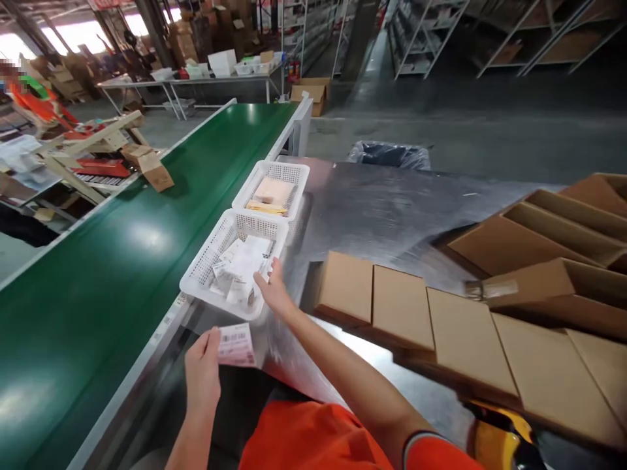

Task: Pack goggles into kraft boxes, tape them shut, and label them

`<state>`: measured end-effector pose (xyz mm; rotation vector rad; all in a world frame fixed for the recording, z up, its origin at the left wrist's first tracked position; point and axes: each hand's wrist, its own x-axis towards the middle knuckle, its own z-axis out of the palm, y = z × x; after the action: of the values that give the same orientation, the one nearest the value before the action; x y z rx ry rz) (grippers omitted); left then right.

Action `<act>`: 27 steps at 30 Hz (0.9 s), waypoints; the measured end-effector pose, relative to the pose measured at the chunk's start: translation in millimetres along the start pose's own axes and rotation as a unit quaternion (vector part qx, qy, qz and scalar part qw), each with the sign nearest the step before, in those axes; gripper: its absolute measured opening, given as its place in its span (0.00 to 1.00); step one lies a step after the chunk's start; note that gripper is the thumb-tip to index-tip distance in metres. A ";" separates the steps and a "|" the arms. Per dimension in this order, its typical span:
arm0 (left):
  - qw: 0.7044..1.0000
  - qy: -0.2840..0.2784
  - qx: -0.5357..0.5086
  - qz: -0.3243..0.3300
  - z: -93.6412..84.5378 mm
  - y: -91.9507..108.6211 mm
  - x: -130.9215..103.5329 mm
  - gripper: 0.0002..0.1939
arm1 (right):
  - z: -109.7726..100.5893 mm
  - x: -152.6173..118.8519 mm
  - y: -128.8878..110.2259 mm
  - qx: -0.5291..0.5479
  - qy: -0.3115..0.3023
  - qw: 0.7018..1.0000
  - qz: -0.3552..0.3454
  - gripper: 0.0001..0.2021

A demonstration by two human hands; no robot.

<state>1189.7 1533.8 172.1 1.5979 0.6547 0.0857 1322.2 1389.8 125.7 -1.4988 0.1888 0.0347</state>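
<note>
My left hand [203, 365] pinches a printed label [236, 344] with a barcode and a pinkish lower part, held just in front of the near basket. Over the right rim of that white plastic basket [196, 277] reaches my right hand [273, 287], thumb and fingers apart, with nothing in its grasp. White printed papers or small packets [247, 258] lie in a loose pile inside, close to my right fingertips. A second white basket [300, 179] stands directly behind, holding beige and yellow envelope-like items [273, 190].
Left of the baskets runs a green conveyor belt [147, 235], with an open carton [154, 171] at its far side. Closed brown boxes [345, 287] line the metal table [367, 209]; open cartons [519, 238] stand behind them. A plastic-lined bin [389, 155] is beyond. A person [34, 101] is at far left.
</note>
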 end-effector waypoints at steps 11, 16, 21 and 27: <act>0.883 -0.452 -0.019 -0.127 95.5 7.3 -23.5 0.25 | -139.7 -88.0 -27.9 0.081 0.014 0.996 0.032 0.15; 0.873 -0.475 0.054 -0.097 112.7 -13.7 -51.4 0.21 | -194.3 -94.4 0.5 -0.013 0.133 0.990 0.045 0.24; 0.863 -0.489 0.106 -0.061 130.3 -14.0 -67.7 0.21 | -218.5 -143.9 -1.7 -0.107 -0.106 0.983 -0.106 0.27; 0.825 -0.537 0.169 -0.041 137.7 0.6 -75.0 0.22 | -213.7 -155.8 6.2 0.039 -0.263 0.964 -0.001 0.20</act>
<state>1186.4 1377.1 175.5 1.6371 -0.1767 -0.9895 1145.8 1192.7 129.4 -1.3604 -0.2378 0.4158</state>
